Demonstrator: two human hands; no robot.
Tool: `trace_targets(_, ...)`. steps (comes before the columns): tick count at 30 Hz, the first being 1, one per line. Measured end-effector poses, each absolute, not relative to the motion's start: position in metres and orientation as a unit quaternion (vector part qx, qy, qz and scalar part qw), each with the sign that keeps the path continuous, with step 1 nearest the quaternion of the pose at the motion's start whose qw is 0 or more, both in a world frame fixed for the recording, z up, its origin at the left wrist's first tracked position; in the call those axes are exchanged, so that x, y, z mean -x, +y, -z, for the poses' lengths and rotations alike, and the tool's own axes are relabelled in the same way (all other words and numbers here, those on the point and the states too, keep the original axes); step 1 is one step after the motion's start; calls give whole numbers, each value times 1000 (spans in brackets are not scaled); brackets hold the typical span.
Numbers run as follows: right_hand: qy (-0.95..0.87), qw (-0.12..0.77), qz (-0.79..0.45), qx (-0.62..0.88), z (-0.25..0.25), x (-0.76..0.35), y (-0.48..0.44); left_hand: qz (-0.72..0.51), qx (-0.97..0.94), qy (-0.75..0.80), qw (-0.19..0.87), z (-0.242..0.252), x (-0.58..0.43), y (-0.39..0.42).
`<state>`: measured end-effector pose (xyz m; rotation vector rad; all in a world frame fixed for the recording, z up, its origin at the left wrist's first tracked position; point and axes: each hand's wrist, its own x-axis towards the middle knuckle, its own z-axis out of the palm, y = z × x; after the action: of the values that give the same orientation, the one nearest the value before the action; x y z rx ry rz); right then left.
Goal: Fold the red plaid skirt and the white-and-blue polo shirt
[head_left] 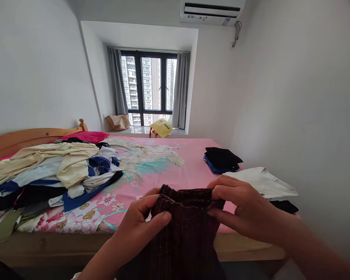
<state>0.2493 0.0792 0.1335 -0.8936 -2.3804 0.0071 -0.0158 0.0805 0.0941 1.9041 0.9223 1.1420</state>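
Observation:
A dark red plaid garment [183, 229] hangs in front of me, over the near edge of the bed [163, 155]. My left hand [140, 225] pinches its top edge at the left, thumb on the front. At the right end of the same edge, my right hand [239, 206] is closed on the cloth. Both hands are level with each other, just above the wooden bed frame [245, 249].
A heap of loose clothes [52, 175] covers the bed's left side. Folded dark clothes [221, 159] and a folded white garment [262, 181] lie at the right. A yellow bag [161, 127] and brown bag [118, 122] sit on the window sill. The wall stands close at right.

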Motion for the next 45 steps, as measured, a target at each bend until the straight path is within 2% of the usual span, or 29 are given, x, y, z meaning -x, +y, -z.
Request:
trace_targets(7,-875,263,-25,405,-130,-261,55,-429,-797,349,241,-87,4,63)
trace_targets(13,-853,272,13,445,-124,-263,54,-439,-833,288,175,-87,-7,65)
trace_targets(18,-856,300,82,413,-117,-247,50,-462,-806,306,206,-81,-13,66)
trace_targets(24,-861,280,140,400,-123,-209,36,-499,-788,286,221,-79,-20,59)
trace_targets(30,-869,228,26,438,-130,-202,63,-550,-728,293,286,-84,-18,65)
trace_targets(33,-887,205,25,412,-154,-207,82,-559,-703,263,353,-97,-19,81)
trace_targets(36,-898,194,89,386,-188,-207,94,-558,-682,210,424,-118,-22,96)
trace_targets(38,-888,208,147,382,-210,-206,97,-563,-680,187,431,-130,-21,102)
trace_targets(41,-871,224,237,367,-234,-204,98,-536,-711,211,403,-134,-12,107)
trace_targets(45,-859,219,335,319,-250,-211,97,-474,-763,281,338,-104,5,115)
